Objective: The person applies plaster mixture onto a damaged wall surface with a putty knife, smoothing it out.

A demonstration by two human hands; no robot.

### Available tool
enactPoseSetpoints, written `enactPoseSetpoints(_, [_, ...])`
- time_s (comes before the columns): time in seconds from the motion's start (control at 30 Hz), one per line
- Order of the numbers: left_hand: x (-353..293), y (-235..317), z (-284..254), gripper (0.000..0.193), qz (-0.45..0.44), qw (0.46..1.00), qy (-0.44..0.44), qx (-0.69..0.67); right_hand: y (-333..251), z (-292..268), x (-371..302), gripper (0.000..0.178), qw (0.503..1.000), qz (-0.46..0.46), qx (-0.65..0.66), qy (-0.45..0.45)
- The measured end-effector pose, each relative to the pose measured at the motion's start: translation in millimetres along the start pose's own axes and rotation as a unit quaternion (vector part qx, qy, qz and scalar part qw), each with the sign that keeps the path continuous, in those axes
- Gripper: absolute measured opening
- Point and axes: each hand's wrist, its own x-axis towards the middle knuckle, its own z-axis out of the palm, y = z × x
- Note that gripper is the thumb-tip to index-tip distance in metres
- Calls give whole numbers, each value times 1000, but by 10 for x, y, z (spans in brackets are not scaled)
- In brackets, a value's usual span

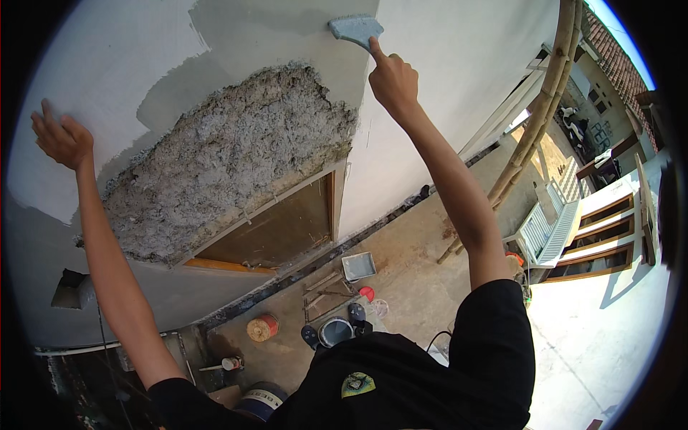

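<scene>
A black shirt (401,380) fills the lower edge, closest of all, with both bare arms reaching up from it to the wall (459,64). The right hand (393,80) grips a flat scraper (356,30), forefinger laid along it, the blade pressed against wet grey plaster high on the wall. The left hand (61,137) rests open — fingers loosely spread — flat on the wall, holding nothing. Between them lies a rough bare patch (222,158) above a brown window opening (276,233). Far below sit a bucket (335,332) and tray (358,265).
</scene>
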Motion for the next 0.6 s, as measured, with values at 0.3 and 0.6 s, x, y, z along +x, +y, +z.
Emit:
enactPoseSetpoints(0.3, [-3,28,5,49,-9,1000,0,-1,254,670,-884,33,970,36,40,-237])
enactPoseSetpoints(0.6, [23,-52,-33,47,12,1000,11,26,-88,-257,-99,53,993,77,92,4])
